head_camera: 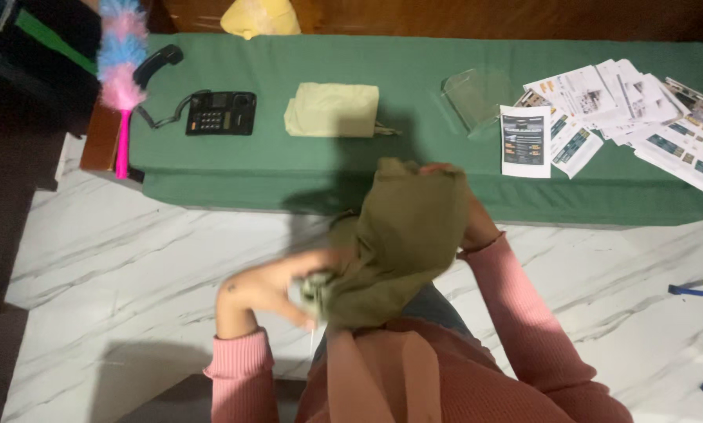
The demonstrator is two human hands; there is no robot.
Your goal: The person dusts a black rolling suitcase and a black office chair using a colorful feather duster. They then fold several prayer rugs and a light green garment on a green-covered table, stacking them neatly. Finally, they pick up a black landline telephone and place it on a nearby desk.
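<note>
An olive-green cloth (402, 243) hangs between my two hands in front of my chest. My left hand (269, 290) grips its lower bunched end, blurred by motion. My right hand (465, 215) is mostly hidden behind the cloth's upper part and holds it up. Both arms wear pink ribbed sleeves. Behind the cloth stands a long table with a green cover (414, 180).
On the green cover lie a black desk phone (220, 112) with its handset off, a folded pale yellow cloth (332, 110), a clear plastic stand (477, 98) and several printed leaflets (618, 117). A pink-and-blue feather duster (122, 70) leans at the table's left end. The floor is white marble.
</note>
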